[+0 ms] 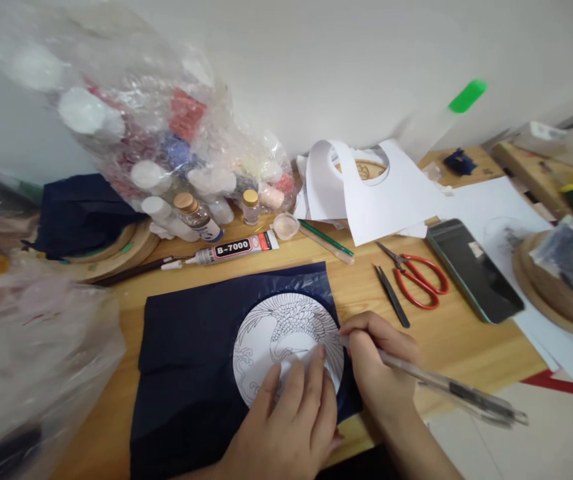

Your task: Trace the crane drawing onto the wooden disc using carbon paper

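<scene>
A round white paper cutout (261, 340) printed with a crane in black lines lies on a dark navy cloth (186, 360). My left hand (286, 413) rests flat on the lower part of the disc, fingers spread and covering some of the drawing. In my right hand (384, 360) is a clear-barrelled pen (446, 383), gripped near its tip. The tip meets the right edge of the disc; whether it touches paper or cloth I cannot tell. Black tweezers (391, 297) and red-handled scissors (419, 277) lie just beyond my right hand.
Behind the cloth are a B-7000 glue tube (236, 248), small bottles (199, 217), a green pencil (326, 238) and a big plastic bag (131, 113) of jars. A phone (474, 270) lies right, near cut white paper (381, 200) and wooden hoops (536, 280).
</scene>
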Action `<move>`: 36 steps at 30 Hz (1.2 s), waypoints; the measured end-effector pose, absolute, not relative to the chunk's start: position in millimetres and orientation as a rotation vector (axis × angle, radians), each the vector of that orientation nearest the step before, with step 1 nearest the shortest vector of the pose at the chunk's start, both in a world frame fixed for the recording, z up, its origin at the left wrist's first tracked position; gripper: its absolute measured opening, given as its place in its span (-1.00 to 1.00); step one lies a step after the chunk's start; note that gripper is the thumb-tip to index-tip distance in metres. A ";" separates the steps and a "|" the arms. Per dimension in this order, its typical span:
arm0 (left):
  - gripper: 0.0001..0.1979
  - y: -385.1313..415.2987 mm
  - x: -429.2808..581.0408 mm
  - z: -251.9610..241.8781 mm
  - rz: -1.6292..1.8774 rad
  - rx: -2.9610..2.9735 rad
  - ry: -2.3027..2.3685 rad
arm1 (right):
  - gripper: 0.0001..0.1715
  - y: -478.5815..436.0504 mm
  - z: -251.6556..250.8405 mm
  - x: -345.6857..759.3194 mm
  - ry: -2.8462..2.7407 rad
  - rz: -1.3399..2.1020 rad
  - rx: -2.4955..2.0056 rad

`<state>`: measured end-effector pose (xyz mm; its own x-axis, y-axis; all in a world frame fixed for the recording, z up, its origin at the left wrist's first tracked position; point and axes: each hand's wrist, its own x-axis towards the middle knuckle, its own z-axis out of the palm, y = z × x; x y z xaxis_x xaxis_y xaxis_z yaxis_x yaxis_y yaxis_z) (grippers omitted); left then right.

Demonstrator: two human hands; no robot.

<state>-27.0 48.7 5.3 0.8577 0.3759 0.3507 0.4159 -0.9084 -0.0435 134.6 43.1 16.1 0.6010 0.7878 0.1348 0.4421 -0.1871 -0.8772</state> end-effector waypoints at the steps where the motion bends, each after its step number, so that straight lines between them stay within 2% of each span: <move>1: -0.58 49.0 -27.1 5.1 -0.524 -2.911 -0.612 | -0.78 42.6 15.3 134.3 -0.958 0.449 -1.820; 9: -0.59 50.9 -27.4 4.0 -0.543 -2.904 -0.614 | -0.91 47.2 17.1 136.0 -0.351 0.467 -1.583; 18: -0.59 50.1 -27.2 5.0 -0.548 -2.905 -0.620 | -0.78 50.8 20.2 137.2 -0.269 0.532 -1.563; 23: -0.59 50.5 -26.9 6.6 -0.556 -2.902 -0.613 | -0.91 45.2 11.1 136.9 -0.405 0.591 -1.618; 28: -0.59 49.1 -27.4 6.3 -0.536 -2.914 -0.635 | -0.81 40.5 8.4 135.4 -0.838 0.542 -1.811; 36: -0.59 48.7 -27.0 6.0 -0.537 -2.911 -0.641 | -0.79 44.3 12.4 135.3 -1.026 0.445 -1.824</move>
